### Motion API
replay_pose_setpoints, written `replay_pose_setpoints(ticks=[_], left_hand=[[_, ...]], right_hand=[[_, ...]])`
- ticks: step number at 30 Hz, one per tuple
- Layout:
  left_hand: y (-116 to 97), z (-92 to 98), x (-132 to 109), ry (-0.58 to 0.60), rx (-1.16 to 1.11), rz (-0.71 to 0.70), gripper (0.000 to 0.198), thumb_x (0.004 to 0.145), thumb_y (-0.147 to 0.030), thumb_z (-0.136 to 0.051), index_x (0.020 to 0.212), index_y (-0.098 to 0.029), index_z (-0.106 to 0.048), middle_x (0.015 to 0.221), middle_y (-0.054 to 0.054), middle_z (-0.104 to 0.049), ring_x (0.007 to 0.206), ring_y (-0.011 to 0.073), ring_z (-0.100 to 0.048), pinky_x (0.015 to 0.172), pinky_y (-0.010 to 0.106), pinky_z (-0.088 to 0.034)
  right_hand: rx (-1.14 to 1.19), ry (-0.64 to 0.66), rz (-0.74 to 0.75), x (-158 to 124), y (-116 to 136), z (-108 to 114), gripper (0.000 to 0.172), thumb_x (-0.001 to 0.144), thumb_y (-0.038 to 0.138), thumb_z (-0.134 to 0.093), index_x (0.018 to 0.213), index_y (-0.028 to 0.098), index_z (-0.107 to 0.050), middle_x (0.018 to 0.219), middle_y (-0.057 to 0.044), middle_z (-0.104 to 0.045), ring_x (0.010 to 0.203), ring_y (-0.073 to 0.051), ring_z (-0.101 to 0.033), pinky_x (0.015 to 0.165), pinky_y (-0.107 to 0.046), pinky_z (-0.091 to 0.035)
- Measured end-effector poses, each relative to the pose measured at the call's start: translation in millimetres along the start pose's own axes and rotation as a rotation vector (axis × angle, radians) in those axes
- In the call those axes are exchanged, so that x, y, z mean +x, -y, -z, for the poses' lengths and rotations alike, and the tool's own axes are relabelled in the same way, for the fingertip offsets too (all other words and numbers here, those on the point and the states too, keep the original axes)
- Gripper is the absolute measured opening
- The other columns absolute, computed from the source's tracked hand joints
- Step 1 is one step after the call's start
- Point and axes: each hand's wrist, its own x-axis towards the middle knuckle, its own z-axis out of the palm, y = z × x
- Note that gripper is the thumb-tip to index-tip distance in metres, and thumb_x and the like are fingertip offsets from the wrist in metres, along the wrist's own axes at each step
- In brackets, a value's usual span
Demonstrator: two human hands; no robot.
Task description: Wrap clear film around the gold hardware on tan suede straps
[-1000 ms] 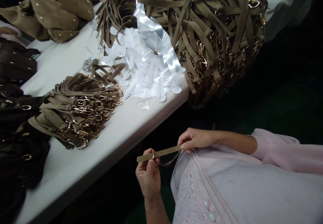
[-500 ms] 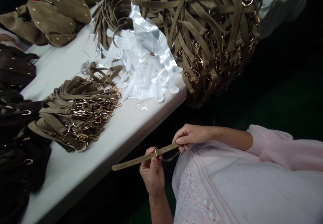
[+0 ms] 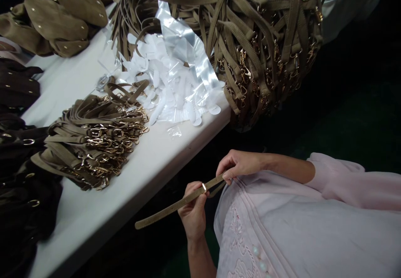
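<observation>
Head view: dark cloth is slumping; buckled, suede-like straps are lying on the smooth white table; past its edge, the left hand is pinching a slim brown strap at its gold loop, the right hand gripping farther along.

A single camera, worn on the head, looks forward and down on the hands from above, far enough off to take in the bench too. The view is rolled: the bench slants across, and the wearer's torso fills the lower right.
</observation>
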Motion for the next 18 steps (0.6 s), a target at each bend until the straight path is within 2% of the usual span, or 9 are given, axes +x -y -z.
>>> replay_pose_setpoints(ticks=[4,8,13,18], left_hand=[[3,-6.2,-2,0.065,0.012,-0.001,0.023,0.078,-0.016,-0.074,0.101,-0.022,-0.075,0.098,0.004,-0.062,0.074,0.0121,-0.062,0.067,0.024,-0.055],[3,-7.8,-3,0.056,0.031,0.009,0.024,0.078,-0.015,-0.074,0.101,-0.023,-0.076,0.1,0.005,-0.063,0.076,0.0125,-0.062,0.068,0.024,-0.055],[-3,-6.4,-4,0.066,0.027,-0.007,0.025,0.079,-0.014,-0.073,0.102,-0.023,-0.075,0.098,0.005,-0.062,0.073,0.0118,-0.061,0.066,0.024,-0.055],[-7,-4.4,-5,0.052,0.112,0.017,0.023,0.078,-0.015,-0.074,0.099,-0.022,-0.076,0.098,0.005,-0.064,0.079,0.0148,-0.062,0.066,0.024,-0.055]], right_hand=[[-0.017,0.021,0.011,1,4,-4,0.027,0.082,0.031,-0.065,0.1,0.012,-0.073,0.072,-0.002,-0.065,0.062,-0.007,-0.052,0.057,-0.017,-0.038],[0.012,-0.004,0.019,1,4,-6,0.031,0.082,0.033,-0.067,0.102,0.011,-0.073,0.078,-0.003,-0.066,0.066,-0.008,-0.054,0.06,-0.018,-0.042],[-0.005,-0.044,0.009,1,-1,-2,0.032,0.08,0.035,-0.071,0.1,0.01,-0.074,0.075,-0.002,-0.064,0.06,-0.006,-0.05,0.055,-0.016,-0.04],[0.007,0.003,0.001,-1,-2,-1,0.035,0.083,0.037,-0.068,0.103,0.009,-0.072,0.072,-0.002,-0.063,0.062,-0.007,-0.053,0.058,-0.017,-0.042]])
